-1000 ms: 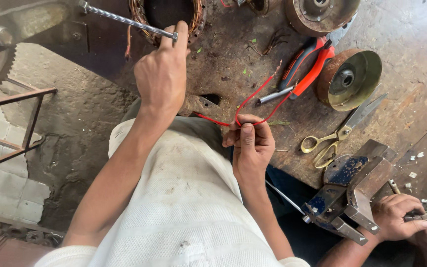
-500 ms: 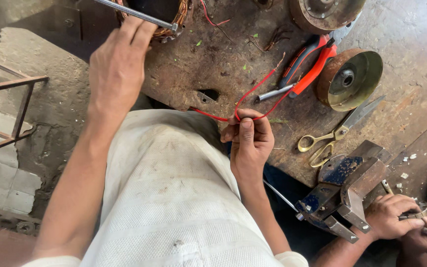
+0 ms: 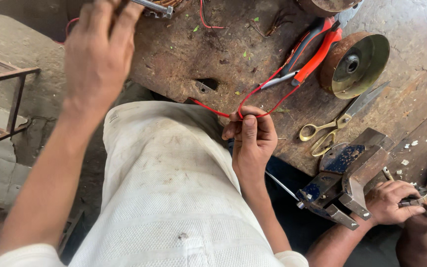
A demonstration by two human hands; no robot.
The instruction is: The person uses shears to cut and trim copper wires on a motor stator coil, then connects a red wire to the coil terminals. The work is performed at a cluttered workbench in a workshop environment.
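Left hand (image 3: 97, 49) at 11 o'clock grips a threaded steel rod (image 3: 151, 7); right hand (image 3: 250, 136) at centre pinches a red wire (image 3: 253, 94) that loops toward 1 o'clock over the rusty bench (image 3: 184, 54). Judgement: keep the wire taut, feed slowly, rod steady. Count: one pliers (image 3: 312, 47), one scissors (image 3: 339, 118), one metal disc (image 3: 354, 64), one vise (image 3: 347, 180); a co-worker's two hands (image 3: 406, 205) at 4 o'clock.

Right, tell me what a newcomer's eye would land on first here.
The red wire looping across the rusty workbench stands out, pinched in the right hand at the bench edge. Up top, the left hand grips a threaded metal rod. Red-handled pliers and brass-coloured scissors lie to the right.
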